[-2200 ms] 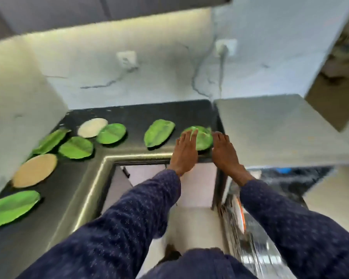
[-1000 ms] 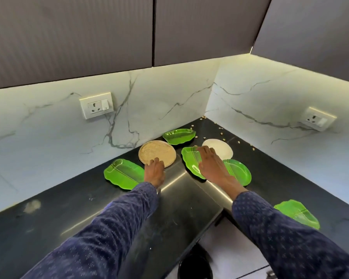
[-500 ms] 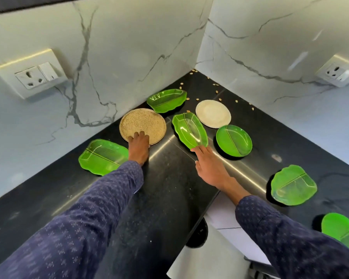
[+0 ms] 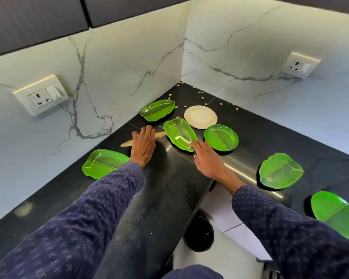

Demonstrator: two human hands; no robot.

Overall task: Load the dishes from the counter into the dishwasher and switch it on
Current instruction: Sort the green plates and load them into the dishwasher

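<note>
The left hand has its fingers curled over the near edge of a tan, speckled round plate, which is tipped up so it shows nearly edge-on above the glossy black stone surface. The right hand lies with its fingers nearly straight, their tips touching the near end of a long, translucent green leaf-shaped plate and holding nothing. Just beside that plate sit a round green plate, a cream round plate and another green leaf-shaped dish near the corner. A further leaf plate lies just left of the left wrist. Pale seeds are scattered by the marble wall.
</note>
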